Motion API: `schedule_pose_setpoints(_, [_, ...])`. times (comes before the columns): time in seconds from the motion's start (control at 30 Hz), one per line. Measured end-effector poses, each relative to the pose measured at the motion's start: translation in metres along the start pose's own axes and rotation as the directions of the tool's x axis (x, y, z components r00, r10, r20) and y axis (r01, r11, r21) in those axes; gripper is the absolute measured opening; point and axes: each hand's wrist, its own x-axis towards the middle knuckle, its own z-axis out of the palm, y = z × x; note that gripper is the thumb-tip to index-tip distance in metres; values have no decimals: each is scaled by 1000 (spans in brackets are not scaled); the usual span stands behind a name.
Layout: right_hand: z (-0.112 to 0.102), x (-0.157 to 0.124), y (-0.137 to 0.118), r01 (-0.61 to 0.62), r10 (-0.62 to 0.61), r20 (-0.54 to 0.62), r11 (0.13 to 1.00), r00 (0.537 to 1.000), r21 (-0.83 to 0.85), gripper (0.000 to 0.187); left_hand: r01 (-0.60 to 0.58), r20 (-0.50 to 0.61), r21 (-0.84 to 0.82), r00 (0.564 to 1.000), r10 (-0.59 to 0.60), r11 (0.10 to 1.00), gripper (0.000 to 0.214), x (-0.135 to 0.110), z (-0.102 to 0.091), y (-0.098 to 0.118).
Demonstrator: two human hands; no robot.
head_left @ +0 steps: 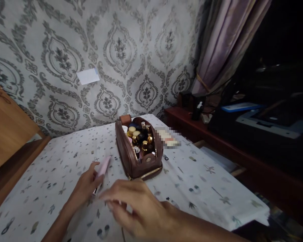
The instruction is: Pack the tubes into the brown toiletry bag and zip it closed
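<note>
Pink tube (105, 164), slim and slanting away from me, lies in the left hand (87, 183); from my end of the feed I read its thumb and fingers as closed around the lower part, upper end jutting free; forearm enters from the bottom edge, wrist fairly straight, back of the hand partly turned up; right hand (142, 206) nearer the camera, forearm reaching in from the lower right, back upward, fingers curled and pointing left toward the tube's lower end; motion blur there, so I cannot tell whether its fingertips pinch anything or touch the tube.

Brown leather cosmetic bag (122, 153) stands unzipped just beyond both hands, right of the tube and apart from it; gold-capped bottles (144, 146) crowd its mouth; white printed cloth (204, 174) beneath; damask wallpaper (131, 20) behind, white paper (88, 76) against it.
</note>
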Motion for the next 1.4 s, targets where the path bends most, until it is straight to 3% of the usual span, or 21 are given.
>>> schedule_pose_setpoints(0.07, [8,11,18,54,-54,-9,998,999,-10,26,130,76,-182,990,-118,975,55,0,1,7])
schedule_pose_setpoints(0.17, [25,18,53,-121,124,-50,990,991,70,17,262,154,-420,964,-216,869,65,-4,0,25])
schedule_pose_setpoints(0.27, [37,19,77,-260,273,-20,934,962,244,23,281,175,-593,960,-220,754,67,-7,2,40])
schedule_pose_setpoints(0.4, [44,17,86,-277,274,71,851,959,446,49,299,201,-735,953,-227,608,73,-8,10,49])
schedule_pose_setpoints(0.5, [46,15,88,-297,273,128,778,953,554,58,283,203,-787,958,-203,549,71,-9,18,50])
schedule_pose_setpoints(0.63, [48,15,92,-318,279,169,670,945,671,60,243,209,-790,970,-125,563,58,-11,23,54])
schedule_pose_setpoints(0.77, [46,14,93,-295,245,177,620,953,727,61,213,205,-779,975,-81,590,59,-12,23,55])
schedule_pose_setpoints(1.0, [43,13,89,-276,220,174,626,960,729,61,231,288,-710,957,-26,666,68,-12,27,66])
schedule_pose_setpoints(1.4, [30,9,75,-223,226,94,658,970,720,60,186,240,-727,971,-9,662,66,-7,31,78])
